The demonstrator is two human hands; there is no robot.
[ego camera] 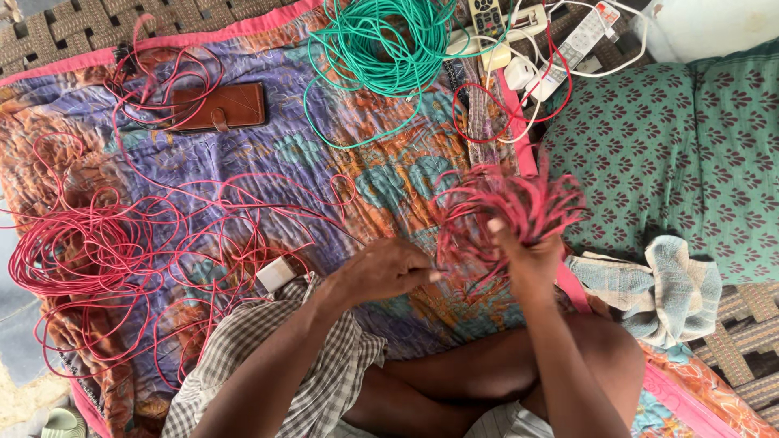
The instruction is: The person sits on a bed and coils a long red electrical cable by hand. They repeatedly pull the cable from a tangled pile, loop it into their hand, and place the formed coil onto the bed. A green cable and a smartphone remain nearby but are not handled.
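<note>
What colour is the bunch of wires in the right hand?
Red; the wire bunch shows best in the head view.

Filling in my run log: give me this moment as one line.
right hand: grips bundle of cut red wires | left hand: pinches strands at bundle | loose red wire, green coil on patterned quilt

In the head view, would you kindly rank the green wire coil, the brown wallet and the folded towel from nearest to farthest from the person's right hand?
From the right hand:
1. Folded towel, just to its right, by the knee.
2. Green wire coil, up at the top centre.
3. Brown wallet, far across at the upper left.
</note>
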